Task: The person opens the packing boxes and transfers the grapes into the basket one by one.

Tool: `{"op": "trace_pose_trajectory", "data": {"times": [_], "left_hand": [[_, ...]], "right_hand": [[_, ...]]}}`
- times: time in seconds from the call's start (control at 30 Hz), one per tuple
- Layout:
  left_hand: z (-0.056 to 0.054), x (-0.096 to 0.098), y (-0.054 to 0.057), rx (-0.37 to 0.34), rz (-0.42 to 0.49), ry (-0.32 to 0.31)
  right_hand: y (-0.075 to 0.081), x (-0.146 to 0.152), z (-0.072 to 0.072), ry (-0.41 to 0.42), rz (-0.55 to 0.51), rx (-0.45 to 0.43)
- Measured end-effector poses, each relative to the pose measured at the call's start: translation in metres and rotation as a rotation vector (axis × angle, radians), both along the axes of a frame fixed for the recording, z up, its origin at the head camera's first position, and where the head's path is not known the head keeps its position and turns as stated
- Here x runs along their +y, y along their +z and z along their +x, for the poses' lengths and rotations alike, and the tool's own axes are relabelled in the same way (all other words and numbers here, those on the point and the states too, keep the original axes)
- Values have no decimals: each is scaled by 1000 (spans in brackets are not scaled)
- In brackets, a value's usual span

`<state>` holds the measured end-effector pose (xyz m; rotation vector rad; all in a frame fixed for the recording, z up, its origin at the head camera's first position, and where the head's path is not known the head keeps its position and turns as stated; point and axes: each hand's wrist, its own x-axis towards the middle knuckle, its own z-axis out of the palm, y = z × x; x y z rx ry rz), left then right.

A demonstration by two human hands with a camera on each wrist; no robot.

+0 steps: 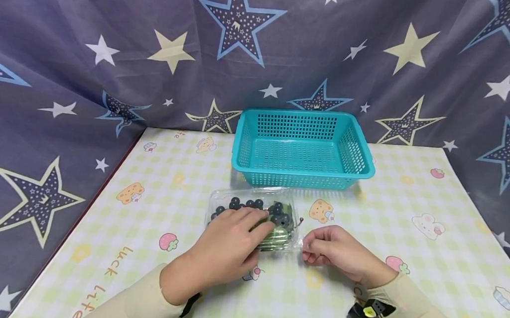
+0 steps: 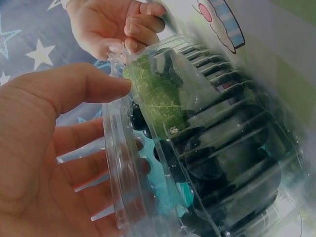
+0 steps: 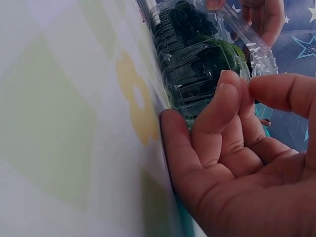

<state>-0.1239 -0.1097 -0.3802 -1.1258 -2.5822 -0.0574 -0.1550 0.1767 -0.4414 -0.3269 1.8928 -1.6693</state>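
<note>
While the table (image 1: 414, 191) bears everything, the basket (image 1: 301, 173) stands at its far side and the clear box (image 1: 234, 193) sits just in front of that. Left hand (image 1: 230, 239): fingers apart, laid over the box, thumb at its rim. Right hand (image 1: 335, 250): thumb and fingertips together, pinching the box's right corner. Judgement: steady with light left pressure and ease the corner slowly; a jerk could tip dark fruit (image 1: 258, 203) and leaf (image 2: 160, 94) out.
</note>
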Motion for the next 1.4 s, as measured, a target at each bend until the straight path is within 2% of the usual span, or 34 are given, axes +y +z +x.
{"op": "trace_pose_trajectory", "data": {"times": [0.23, 0.53, 0.83, 1.23, 1.4], "left_hand": [[2, -4, 1, -18, 1, -4], [3, -8, 0, 6, 18, -17], [4, -14, 1, -15, -16, 8], [5, -23, 3, 14, -20, 0], [8, -27, 4, -12, -37, 15]], "right_hand": [[-3, -2, 0, 5, 4, -9], [-1, -1, 1, -1, 23, 0], [1, -1, -1, 2, 39, 4], [1, -1, 0, 5, 30, 6], [1, -2, 1, 11, 18, 10]]}}
